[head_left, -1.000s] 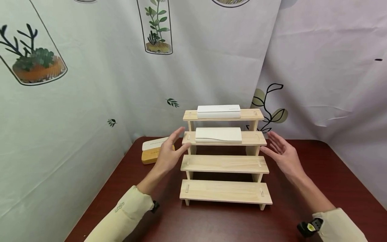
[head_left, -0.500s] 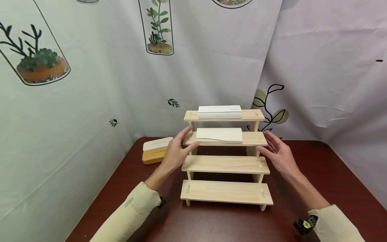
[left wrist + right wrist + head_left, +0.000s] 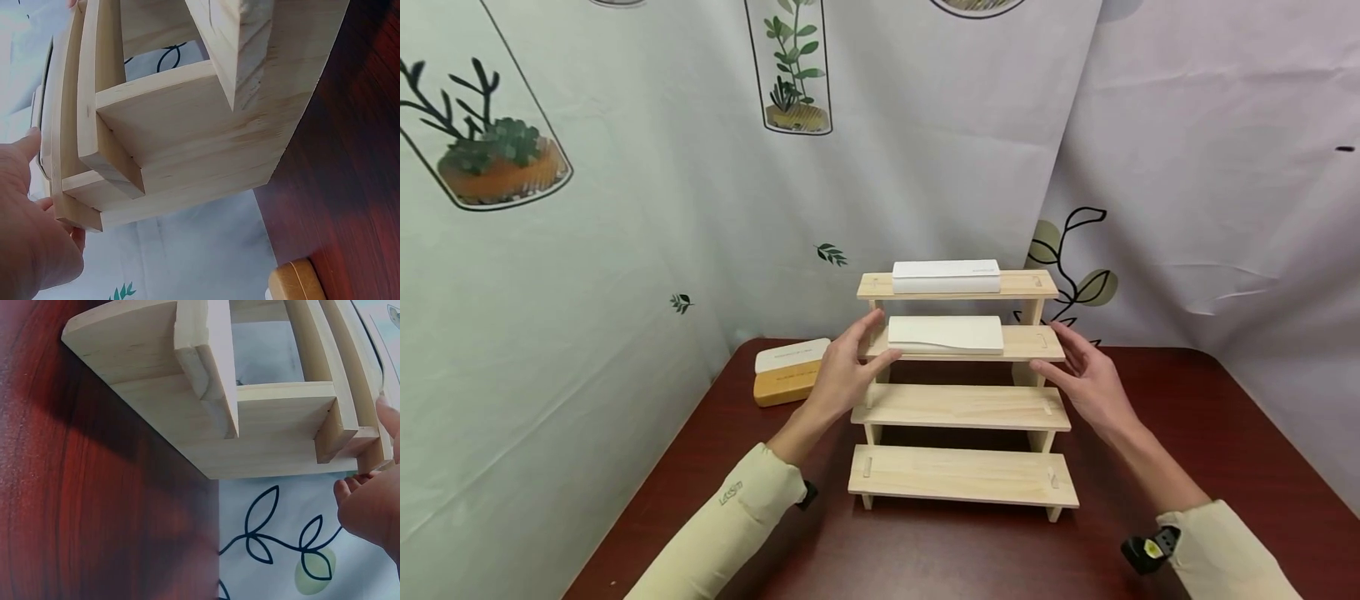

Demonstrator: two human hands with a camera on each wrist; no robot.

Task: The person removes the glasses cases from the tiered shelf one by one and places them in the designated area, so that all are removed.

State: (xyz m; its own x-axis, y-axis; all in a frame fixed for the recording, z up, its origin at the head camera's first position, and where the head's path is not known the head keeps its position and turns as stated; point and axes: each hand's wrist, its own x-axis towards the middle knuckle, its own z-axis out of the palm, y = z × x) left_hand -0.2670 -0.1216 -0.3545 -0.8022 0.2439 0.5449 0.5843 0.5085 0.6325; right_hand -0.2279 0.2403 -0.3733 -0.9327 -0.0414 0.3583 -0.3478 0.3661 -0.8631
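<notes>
A pale wooden stepped display stand [image 3: 962,473] with several shelves rises from the table. A folded white case [image 3: 946,277] lies on its top shelf, and a white flap case [image 3: 945,335] sits one step lower. My left hand [image 3: 841,372] holds the left end of that second shelf, thumb along the front and fingers behind. At the opposite end my right hand [image 3: 1096,390] holds the same shelf, its thumb below the front edge. In the left wrist view, fingertips show past the shelf end; the right wrist view shows curled fingers [image 3: 351,483] at the other end.
A white case [image 3: 790,356] and a yellow case [image 3: 786,384] lie on the dark red table [image 3: 917,558], left of the stand. Behind stands a light curtain [image 3: 715,192] printed with plants.
Both hands have moved inward from beside the stand to the ends of its second shelf. The stand and cases keep their places.
</notes>
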